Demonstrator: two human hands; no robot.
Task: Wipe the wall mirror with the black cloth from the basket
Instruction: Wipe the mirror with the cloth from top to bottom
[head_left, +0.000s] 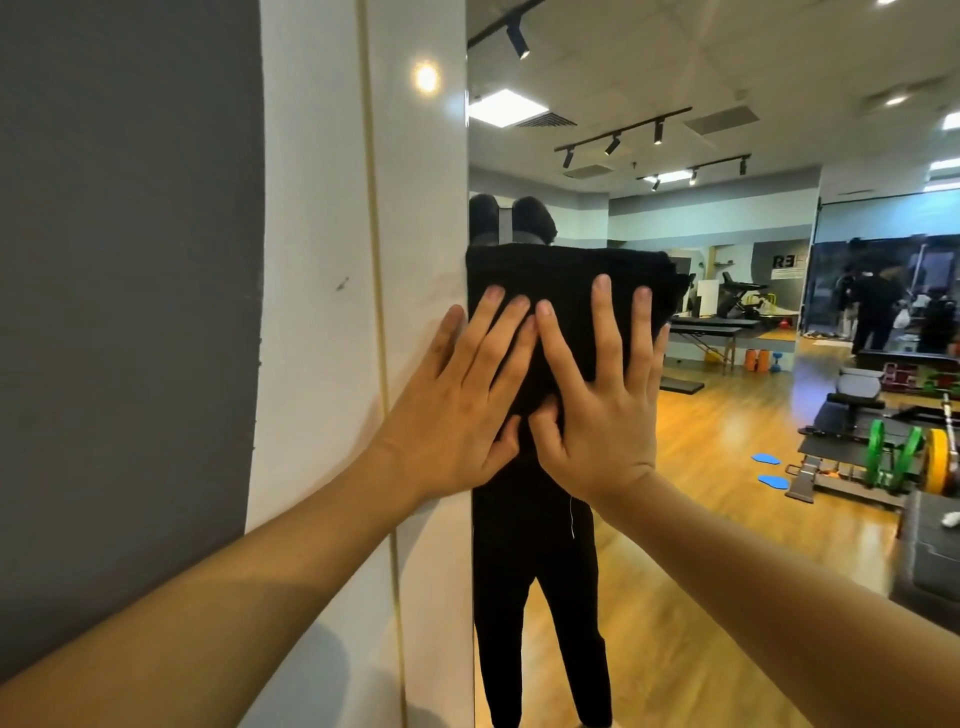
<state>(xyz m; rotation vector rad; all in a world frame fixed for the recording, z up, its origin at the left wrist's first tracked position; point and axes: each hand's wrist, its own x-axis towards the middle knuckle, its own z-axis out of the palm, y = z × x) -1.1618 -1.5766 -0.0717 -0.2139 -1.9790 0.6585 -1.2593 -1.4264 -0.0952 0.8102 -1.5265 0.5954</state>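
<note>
right now both hands are pressed flat against the folded black cloth (566, 291), pinning it to the tall frameless wall mirror (727, 364) close to its left edge. the left hand (462, 395) comes up from lower left w/ fingers straight and spread apart, tips pointing up; its little finger lies past the mirror's edge on the glossy white wall panel (415, 208), the other fingers on the cloth. the right hand (602, 395) comes up from lower right, palm flat, fingers also spread and pointing up, little finger at the cloth's right edge. the two thumbs meet and overlap at the middle, low on the cloth. neither hand is curled round anything, just flat palms pushing.

hard to see: the cloth's lower part is covered by the hands and merges w/ the dark reflection of the person behind it, so its bottom edge can't be made out. both forearms are cut off by the bottom of the frame.

the cloth looks roughly rectangular, top edge level and running left-right, left side lined up w/ the mirror's edge; whether it's taller or wider i can't tell. a thin gold vertical strip (376, 260) runs down the white panel, w/ a grey wall (130, 260) further left.
</note>
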